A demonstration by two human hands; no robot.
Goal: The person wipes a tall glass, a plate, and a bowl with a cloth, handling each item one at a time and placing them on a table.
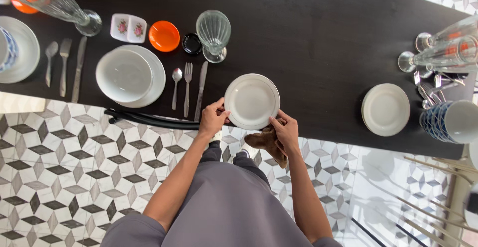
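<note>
A white dinner plate [252, 100] lies at the near edge of the dark table [308, 43]. My left hand [212, 119] grips the plate's left rim with the thumb on top. At the lower right rim my right hand [286, 132] pinches the plate and also holds a crumpled brown cloth [264, 142] that hangs below the table edge. Just left of the plate lie a knife [201, 89], a fork [187, 88] and a spoon [176, 86], side by side.
A ribbed glass [213, 34] stands behind the plate, near a black lid [191, 43], an orange dish [164, 36] and a small flowered dish [128, 28]. A bowl on a plate [125, 75] lies left. Stacked plates [385, 109], bowls [450, 121] and lying glasses [443, 50] crowd the right.
</note>
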